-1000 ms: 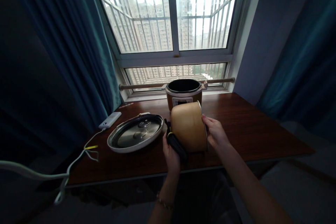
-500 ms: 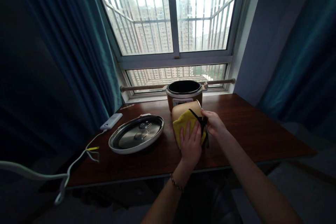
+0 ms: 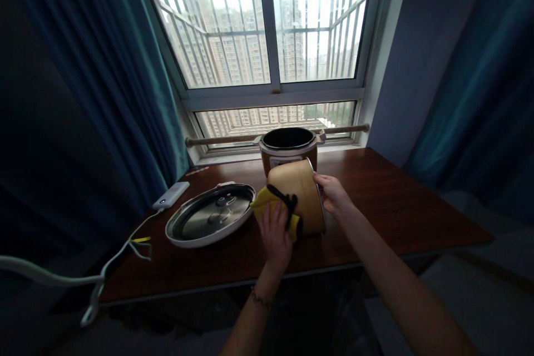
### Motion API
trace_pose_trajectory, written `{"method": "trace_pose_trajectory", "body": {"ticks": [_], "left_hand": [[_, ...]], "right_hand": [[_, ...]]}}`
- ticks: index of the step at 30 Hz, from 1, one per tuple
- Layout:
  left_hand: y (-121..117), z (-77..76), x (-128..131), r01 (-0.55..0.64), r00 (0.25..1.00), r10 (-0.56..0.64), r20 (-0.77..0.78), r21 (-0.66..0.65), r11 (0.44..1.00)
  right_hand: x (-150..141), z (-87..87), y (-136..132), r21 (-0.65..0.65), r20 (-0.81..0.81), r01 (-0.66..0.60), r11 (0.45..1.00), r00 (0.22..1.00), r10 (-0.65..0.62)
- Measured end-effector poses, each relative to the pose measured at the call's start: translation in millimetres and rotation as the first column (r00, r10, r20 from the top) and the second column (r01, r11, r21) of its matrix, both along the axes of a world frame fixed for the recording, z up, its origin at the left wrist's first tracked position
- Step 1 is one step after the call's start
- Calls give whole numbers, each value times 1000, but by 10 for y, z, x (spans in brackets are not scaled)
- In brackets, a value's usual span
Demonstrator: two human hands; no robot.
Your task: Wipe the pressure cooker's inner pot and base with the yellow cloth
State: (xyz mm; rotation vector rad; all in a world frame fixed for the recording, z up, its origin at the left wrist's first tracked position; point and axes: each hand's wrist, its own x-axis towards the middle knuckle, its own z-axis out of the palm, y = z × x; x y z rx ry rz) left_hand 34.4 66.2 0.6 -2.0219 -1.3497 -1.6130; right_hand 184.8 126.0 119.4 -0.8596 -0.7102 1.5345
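A gold-coloured inner pot (image 3: 301, 192) lies tilted on its side on the wooden table (image 3: 392, 206), its bottom facing me and its mouth turned right. My right hand (image 3: 332, 194) grips the pot's rim on the right. My left hand (image 3: 275, 232) presses a yellow cloth with a black strap (image 3: 271, 207) against the pot's lower left side, fingers flat on the cloth. The cooker body (image 3: 287, 147) stands behind the pot, without its lid.
The cooker's lid (image 3: 211, 214) lies upside down to the left of the pot. A white power bank (image 3: 171, 194) with a cable (image 3: 120, 247) sits at the table's left edge. Blue curtains (image 3: 125, 67) flank the window.
My left hand brought the yellow cloth up onto the pot, then slid it down and left across the pot's side. The right hand kept hold of the rim.
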Motion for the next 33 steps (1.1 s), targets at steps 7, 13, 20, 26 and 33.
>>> {"method": "trace_pose_trajectory", "body": {"ticks": [7,13,20,26,33], "left_hand": [[122,-96,-5,307,476,-4,879,-163,938],[124,-87,40,333,423,-21,906,-134,933],[-13,36,106,308,445,4,896,-157,938],[-223,152,67,204,600,65,798,-231,951],[-153,566,122,-29,993,44,111,-135,990]], "right_hand": [[8,-115,-39,72,-78,-59,996,995,64],[141,-496,-316,280,59,15,960,998,-32],[142,-845,-570,297,123,66,953,987,-107],[48,-580,-770,201,-21,49,978,999,-45],[-5,-296,-703,82,-127,-44,996,990,54]]}}
